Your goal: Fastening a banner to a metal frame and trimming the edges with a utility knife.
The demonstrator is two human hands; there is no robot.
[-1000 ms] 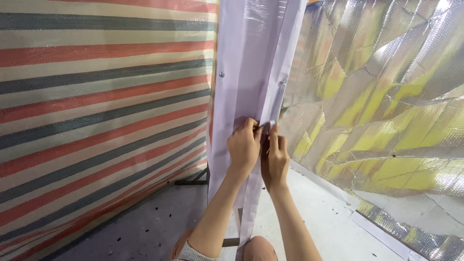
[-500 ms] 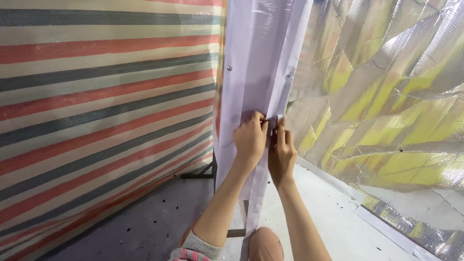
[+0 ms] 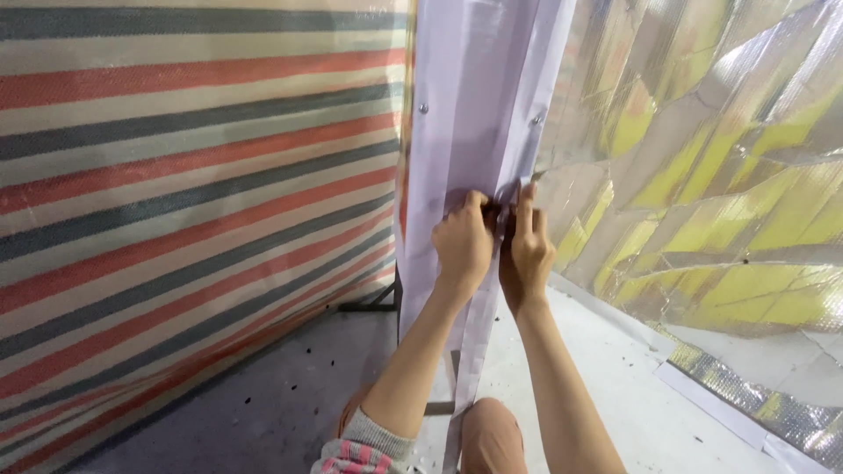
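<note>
A tall white plastic-wrapped panel (image 3: 465, 132) stands upright in front of me, with two small metal studs near its upper part. My left hand (image 3: 463, 244) presses on its face with fingers curled, pinching the wrap at the panel's right edge. My right hand (image 3: 527, 247) is beside it, fingers closed on the same spot of wrap at the edge. What sits between the fingertips is hidden. My knee (image 3: 492, 434) shows at the bottom.
A striped red, grey and cream tarpaulin (image 3: 193, 219) hangs on the left. Crinkled silver foil sheeting (image 3: 702, 175) with yellow reflections covers the right. The grey concrete floor (image 3: 290, 395) runs below, with a dark metal foot (image 3: 369, 303) at the panel's base.
The view has shifted slightly, so the panel and both hands sit further right. The hands stay together at the panel's edge, working the same spot.
</note>
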